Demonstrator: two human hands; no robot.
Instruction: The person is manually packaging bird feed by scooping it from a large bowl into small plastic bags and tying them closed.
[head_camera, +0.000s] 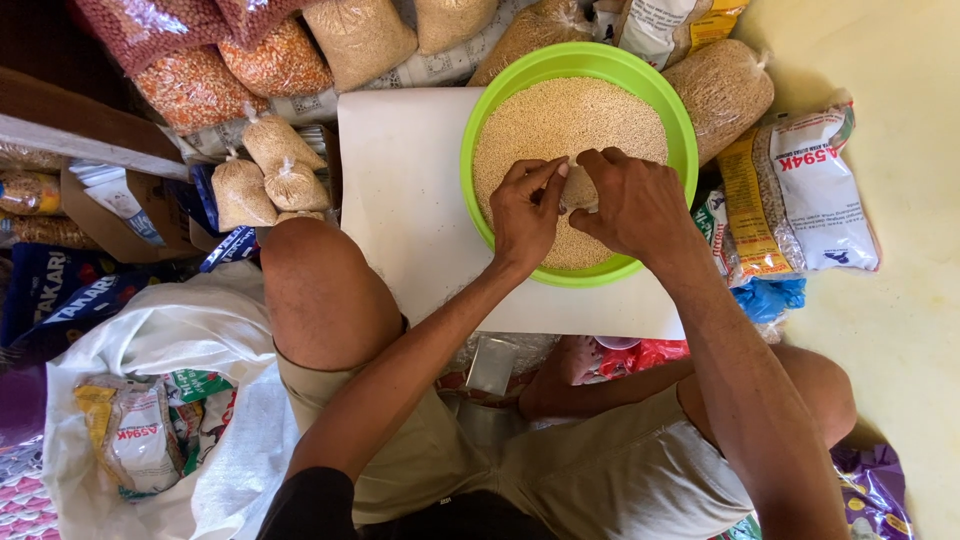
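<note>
Hands pinching small clear bag (579, 187) over green bowl (680, 130) of pale grain.
Left hand (525, 212) and right hand (632, 203) curled, fingertips closed on bag; round plastic bowl beneath.

Soft, even daylight is filling the scene, seemingly coming from the upper right, where the pale floor (890, 300) is glowing brightest. The upper left corner is falling into deep shadow. The green bowl (680, 130) and white board (400, 180) are showing crisply, with only faint shadows forming beneath the hands. Plastic bags (190, 85) are catching small glints of glare. Wide-angle distortion is bending the edges, and the lower corners are looking slightly soft.
</note>
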